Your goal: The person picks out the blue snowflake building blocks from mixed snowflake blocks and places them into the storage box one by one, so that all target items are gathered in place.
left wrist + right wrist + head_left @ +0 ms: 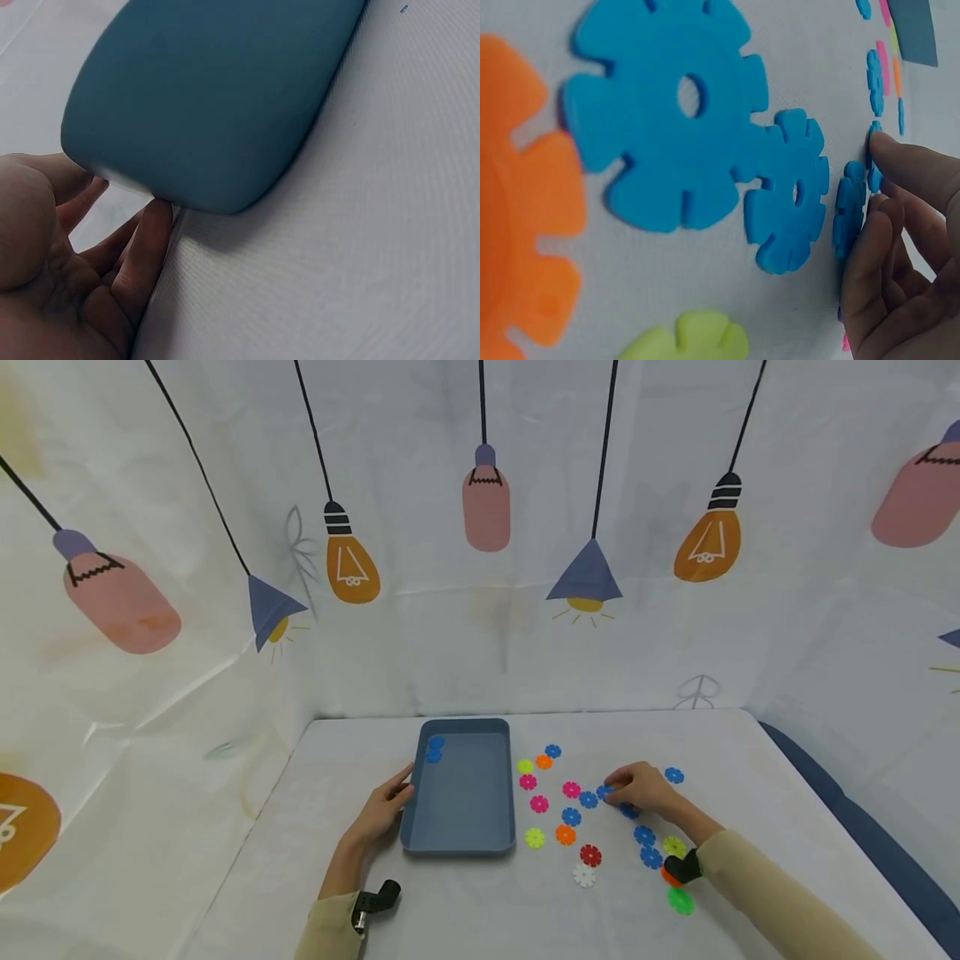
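Observation:
The blue-grey tray (459, 843) lies on the table, with two blue snowflake discs (435, 749) inside at its far left corner. My left hand (381, 810) rests against the tray's left side. In the left wrist view, fingertips of the left hand (97, 262) touch the outer wall of the tray (217, 97). To the right, my right hand (641, 787) pinches a blue snowflake disc (604, 792) between thumb and fingers, low over the table. That disc (874, 154) appears edge-on in the right wrist view, and another blue disc (847, 206) lies by the fingers of the right hand (907, 232).
Several snowflake discs are scattered right of the tray, among them pink (538, 804), orange (566, 835), red (590, 856), white (584, 876) and green (681, 901) ones. A blue disc (674, 775) lies beyond the right hand. A printed white curtain (420, 652) stands behind the table.

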Tool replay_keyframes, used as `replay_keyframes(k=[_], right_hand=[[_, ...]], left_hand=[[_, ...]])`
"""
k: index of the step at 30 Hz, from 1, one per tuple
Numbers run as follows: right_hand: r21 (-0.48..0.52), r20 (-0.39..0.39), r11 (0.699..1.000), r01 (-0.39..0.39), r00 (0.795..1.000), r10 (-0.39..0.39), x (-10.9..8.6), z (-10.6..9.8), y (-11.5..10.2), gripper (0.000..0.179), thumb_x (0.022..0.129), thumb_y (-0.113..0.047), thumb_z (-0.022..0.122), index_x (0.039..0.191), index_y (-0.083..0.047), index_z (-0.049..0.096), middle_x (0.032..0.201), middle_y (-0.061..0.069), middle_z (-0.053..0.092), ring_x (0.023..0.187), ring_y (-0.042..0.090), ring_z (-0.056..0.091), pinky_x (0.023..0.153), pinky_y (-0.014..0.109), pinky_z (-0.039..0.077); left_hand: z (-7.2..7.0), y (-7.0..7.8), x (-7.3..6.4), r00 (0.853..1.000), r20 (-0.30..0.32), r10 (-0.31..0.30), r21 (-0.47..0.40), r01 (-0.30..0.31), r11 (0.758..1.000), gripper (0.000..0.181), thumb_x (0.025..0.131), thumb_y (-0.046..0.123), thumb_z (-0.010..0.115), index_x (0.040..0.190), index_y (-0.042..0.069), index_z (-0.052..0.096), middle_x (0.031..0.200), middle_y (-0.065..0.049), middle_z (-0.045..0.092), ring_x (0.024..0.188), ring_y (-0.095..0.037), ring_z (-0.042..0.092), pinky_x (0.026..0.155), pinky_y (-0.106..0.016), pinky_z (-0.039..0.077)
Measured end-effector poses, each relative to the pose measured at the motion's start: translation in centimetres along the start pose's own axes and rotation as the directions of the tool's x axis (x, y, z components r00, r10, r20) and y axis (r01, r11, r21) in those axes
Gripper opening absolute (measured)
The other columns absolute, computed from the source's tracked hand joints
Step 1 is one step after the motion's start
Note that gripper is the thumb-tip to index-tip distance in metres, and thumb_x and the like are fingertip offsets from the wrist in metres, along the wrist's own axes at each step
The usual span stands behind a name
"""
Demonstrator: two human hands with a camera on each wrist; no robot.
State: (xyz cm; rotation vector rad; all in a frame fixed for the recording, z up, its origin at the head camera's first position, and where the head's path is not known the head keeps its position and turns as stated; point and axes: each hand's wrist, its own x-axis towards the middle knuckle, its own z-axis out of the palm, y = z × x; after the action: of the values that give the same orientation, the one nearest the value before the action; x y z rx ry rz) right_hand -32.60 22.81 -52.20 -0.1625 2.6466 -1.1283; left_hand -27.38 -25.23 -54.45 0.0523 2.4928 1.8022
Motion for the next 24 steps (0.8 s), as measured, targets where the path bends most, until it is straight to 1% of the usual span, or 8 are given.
replay_keyframes(k=[4, 8, 11, 15, 17, 21, 24], right_hand=[[-0.025, -0.003, 1.0, -0.007, 1.0, 0.007, 0.1, 0.0, 0.0, 0.035, 0.079, -0.019, 0.082, 0.107, -0.002, 0.07, 0.083, 0.005, 0.058, 0.072, 0.021, 0.052, 0.064, 0.032, 0.049], [-0.014, 0.006, 1.0, -0.008, 1.0, 0.008, 0.1, 0.0, -0.3, 0.032, 0.078, -0.016, 0.082, 0.103, -0.002, 0.068, 0.083, 0.006, 0.058, 0.072, 0.021, 0.053, 0.063, 0.032, 0.05], [0.016, 0.001, 1.0, -0.01, 1.0, 0.01, 0.1, 0.1, -0.6, 0.027, 0.078, -0.013, 0.082, 0.098, -0.003, 0.066, 0.081, 0.006, 0.058, 0.071, 0.022, 0.054, 0.063, 0.032, 0.05], [0.074, -0.013, 0.997, -0.011, 1.0, 0.012, -0.1, 0.4, -0.9, 0.018, 0.083, -0.01, 0.076, 0.096, -0.003, 0.065, 0.079, 0.007, 0.059, 0.068, 0.022, 0.056, 0.063, 0.031, 0.051], [0.098, -0.022, 0.995, -0.007, 1.0, 0.009, -0.1, 0.5, -1.1, 0.014, 0.086, -0.01, 0.072, 0.096, -0.002, 0.067, 0.079, 0.007, 0.06, 0.067, 0.021, 0.058, 0.063, 0.031, 0.052], [0.133, -0.046, 0.991, -0.005, 0.999, 0.011, 0.0, 0.7, -2.1, 0.012, 0.089, -0.011, 0.07, 0.097, -0.002, 0.069, 0.08, 0.007, 0.062, 0.067, 0.02, 0.059, 0.064, 0.032, 0.053], [0.172, -0.039, 0.985, -0.019, 0.999, 0.026, 0.1, 0.8, -3.0, 0.014, 0.089, -0.012, 0.07, 0.099, -0.002, 0.069, 0.084, 0.008, 0.063, 0.07, 0.021, 0.06, 0.066, 0.031, 0.053]], left_hand=[[0.0, -0.1, 0.0, 1.0, 0.002, -0.008, -0.009, 0.008, 1.0, 0.05, 0.102, 0.018, 0.053, 0.15, 0.015, 0.039, 0.133, -0.021, 0.052, 0.121, -0.035, 0.05, 0.095, -0.054, 0.042], [0.1, -0.3, -0.1, 1.0, -0.003, -0.008, -0.01, 0.008, 1.0, 0.051, 0.102, 0.019, 0.053, 0.15, 0.016, 0.039, 0.133, -0.021, 0.052, 0.12, -0.034, 0.05, 0.095, -0.054, 0.042], [0.0, -0.3, -0.1, 1.0, -0.013, -0.001, 0.004, 0.001, 1.0, 0.051, 0.102, 0.019, 0.053, 0.15, 0.016, 0.039, 0.132, -0.021, 0.053, 0.12, -0.035, 0.05, 0.095, -0.054, 0.042], [0.0, -0.2, -0.2, 1.0, -0.012, -0.011, 0.007, 0.011, 1.0, 0.05, 0.102, 0.019, 0.053, 0.15, 0.018, 0.04, 0.134, -0.02, 0.052, 0.121, -0.034, 0.049, 0.096, -0.054, 0.041], [-0.1, -0.2, -0.2, 1.0, -0.007, 0.001, 0.009, -0.001, 1.0, 0.049, 0.102, 0.019, 0.053, 0.15, 0.016, 0.04, 0.134, -0.021, 0.052, 0.121, -0.034, 0.049, 0.096, -0.054, 0.041], [-0.1, 0.0, -0.1, 0.999, -0.008, 0.033, 0.018, -0.033, 0.999, 0.05, 0.102, 0.02, 0.053, 0.15, 0.014, 0.04, 0.134, -0.022, 0.052, 0.121, -0.035, 0.049, 0.096, -0.054, 0.041], [0.0, 0.2, -0.2, 0.999, -0.01, 0.035, 0.029, -0.035, 0.999, 0.05, 0.102, 0.021, 0.053, 0.15, 0.013, 0.04, 0.135, -0.024, 0.051, 0.121, -0.036, 0.049, 0.094, -0.054, 0.042]])
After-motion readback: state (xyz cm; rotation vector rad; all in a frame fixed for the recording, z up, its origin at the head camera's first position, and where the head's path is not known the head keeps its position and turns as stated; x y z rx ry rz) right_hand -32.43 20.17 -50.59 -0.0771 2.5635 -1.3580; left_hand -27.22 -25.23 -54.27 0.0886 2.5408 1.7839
